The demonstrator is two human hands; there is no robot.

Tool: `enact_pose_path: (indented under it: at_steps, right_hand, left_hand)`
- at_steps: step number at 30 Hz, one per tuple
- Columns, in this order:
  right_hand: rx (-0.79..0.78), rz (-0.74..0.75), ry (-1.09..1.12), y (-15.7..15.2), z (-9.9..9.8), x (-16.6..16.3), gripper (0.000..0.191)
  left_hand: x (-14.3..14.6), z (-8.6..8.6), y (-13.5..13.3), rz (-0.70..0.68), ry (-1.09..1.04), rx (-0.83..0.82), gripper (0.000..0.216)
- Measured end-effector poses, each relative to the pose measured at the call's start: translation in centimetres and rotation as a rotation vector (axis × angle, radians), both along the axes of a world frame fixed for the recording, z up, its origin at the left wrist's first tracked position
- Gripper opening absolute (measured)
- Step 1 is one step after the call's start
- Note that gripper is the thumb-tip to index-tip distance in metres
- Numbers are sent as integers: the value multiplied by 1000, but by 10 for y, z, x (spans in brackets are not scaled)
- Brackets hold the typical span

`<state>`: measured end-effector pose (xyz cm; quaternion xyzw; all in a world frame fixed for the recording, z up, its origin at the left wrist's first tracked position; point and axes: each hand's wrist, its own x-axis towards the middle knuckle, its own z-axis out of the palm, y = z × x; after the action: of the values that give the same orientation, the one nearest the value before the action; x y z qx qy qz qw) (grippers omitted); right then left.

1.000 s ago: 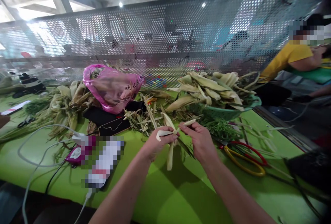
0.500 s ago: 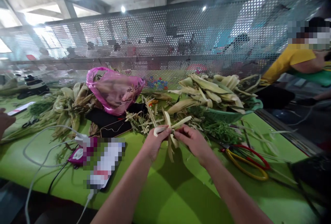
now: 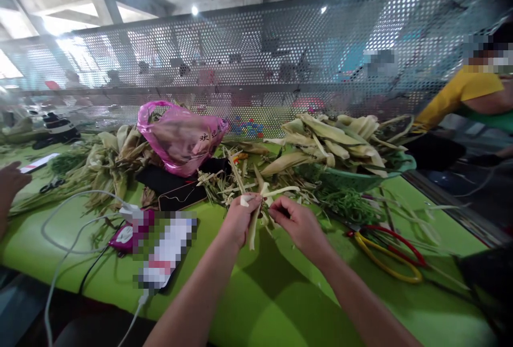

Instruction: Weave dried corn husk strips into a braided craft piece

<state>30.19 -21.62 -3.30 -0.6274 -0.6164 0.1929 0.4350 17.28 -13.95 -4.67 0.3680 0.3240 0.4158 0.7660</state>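
A lime-green counter (image 3: 272, 304) runs below a perforated metal screen (image 3: 280, 58). A pink bag (image 3: 180, 136) sits by the far edge. Above the counter's middle, the left hand (image 3: 239, 220) pinches pale husk strips (image 3: 262, 191), and the right hand (image 3: 298, 224) pinches them too. Scissors (image 3: 387, 251) lie toward the right edge.

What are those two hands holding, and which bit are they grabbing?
Pale husk strips. The left hand and right hand pinch them near where they cross; the ends dangle free.
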Motion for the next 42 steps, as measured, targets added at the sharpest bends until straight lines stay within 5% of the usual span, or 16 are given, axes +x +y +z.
enact_pose_path:
  at_steps: [8, 13, 23, 29, 34, 37, 42]
  right_hand:
    - [-47, -22, 389, 8, -9, 9, 34]
    - [-52, -6, 506, 8, -5, 6, 36]
    - [72, -113, 546, 6, -6, 7, 23]
    - [-59, -141, 707, 10, -14, 15, 22]
    - [88, -339, 441, 7, -6, 35, 42]
    - [48, -222, 338, 4, 2, 35, 30]
    - [-58, -80, 538, 3, 3, 21, 30]
  left_hand:
    - [0, 8, -5, -112, -133, -120, 36]
    - [1, 6, -7, -167, -79, 41, 36]
    - [7, 7, -14, -122, 36, 223, 23]
    - [6, -1, -11, -41, 72, 347, 8]
    - [4, -1, -7, -117, 153, 404, 10]
    - [5, 0, -8, -147, 169, 455, 15]
    - [5, 2, -12, -241, 237, 491, 27]
